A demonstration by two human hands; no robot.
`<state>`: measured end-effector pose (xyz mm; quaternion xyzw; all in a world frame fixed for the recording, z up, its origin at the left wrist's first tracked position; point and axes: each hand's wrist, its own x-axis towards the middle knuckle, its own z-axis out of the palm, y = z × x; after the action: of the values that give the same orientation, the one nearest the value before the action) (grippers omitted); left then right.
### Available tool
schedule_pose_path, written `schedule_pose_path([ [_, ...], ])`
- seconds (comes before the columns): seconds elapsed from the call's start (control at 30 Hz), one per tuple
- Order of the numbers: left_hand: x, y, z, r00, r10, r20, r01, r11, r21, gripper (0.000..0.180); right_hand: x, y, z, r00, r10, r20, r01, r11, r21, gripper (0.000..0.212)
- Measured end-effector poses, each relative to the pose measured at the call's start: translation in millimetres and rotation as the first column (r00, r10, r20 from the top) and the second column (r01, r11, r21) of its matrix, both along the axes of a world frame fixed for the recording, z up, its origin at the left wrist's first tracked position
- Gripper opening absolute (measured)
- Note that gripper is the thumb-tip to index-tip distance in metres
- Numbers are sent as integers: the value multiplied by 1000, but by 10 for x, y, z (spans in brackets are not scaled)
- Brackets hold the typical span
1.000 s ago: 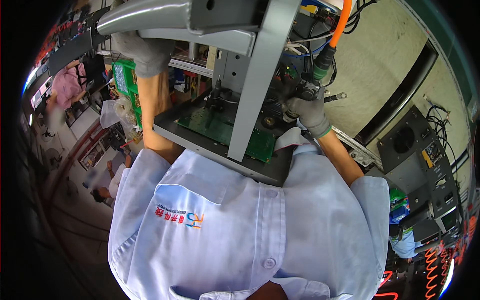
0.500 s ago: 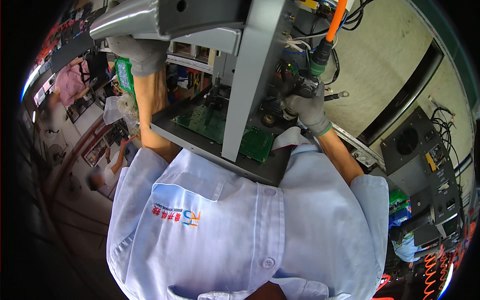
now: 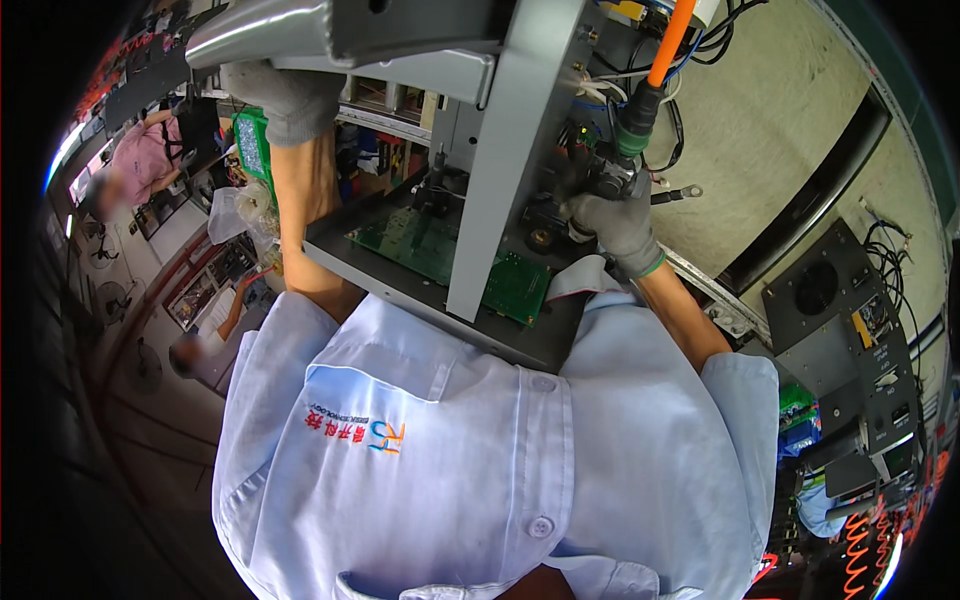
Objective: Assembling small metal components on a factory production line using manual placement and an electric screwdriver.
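2 people (image 3: pixel 148 160) appear left of the grey frame (image 3: pixel 502 180), a pale worktop (image 3: pixel 765 120) right.

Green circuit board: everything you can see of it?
The green circuit board looks flat, thin and roughly rectangular, with small parts and lines on its face, too small to identify. It lies face up inside the dark, metal-looking base, close to its near lip. A grey upright bar crosses in front, hiding its middle. How it is fastened can't be told. The left hand and right hand are both apart from it.
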<state>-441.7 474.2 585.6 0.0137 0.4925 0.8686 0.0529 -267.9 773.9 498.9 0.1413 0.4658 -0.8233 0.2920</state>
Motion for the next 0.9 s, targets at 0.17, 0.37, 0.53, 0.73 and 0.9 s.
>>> schedule_pose_path([
  [0.17, -24, 30, 84, 1000, -2, 3, 2, 999, 44, 77, 23, 17, -43, 1000, -6, 10, 7, 1000, -30, 25],
  [0.37, 48, 167, 82, 1000, -4, 17, 2, 996, 94, 78, 21, -8, -60, 1000, -10, 23, 10, 1000, -20, 24],
  [0.53, 59, 227, 101, 1000, -5, 26, 2, 991, 131, 78, 22, 7, -60, 1000, 27, 10, -26, 999, -47, 21],
  [0.73, 88, 354, 131, 999, -13, 39, 6, 984, 180, 79, 31, -15, -80, 1000, -6, -9, 6, 999, -34, 23],
  [0.9, 93, 418, 122, 999, -22, 45, 11, 973, 231, 80, 34, -21, -109, 1000, -26, -8, 26, 997, -66, 28],
])
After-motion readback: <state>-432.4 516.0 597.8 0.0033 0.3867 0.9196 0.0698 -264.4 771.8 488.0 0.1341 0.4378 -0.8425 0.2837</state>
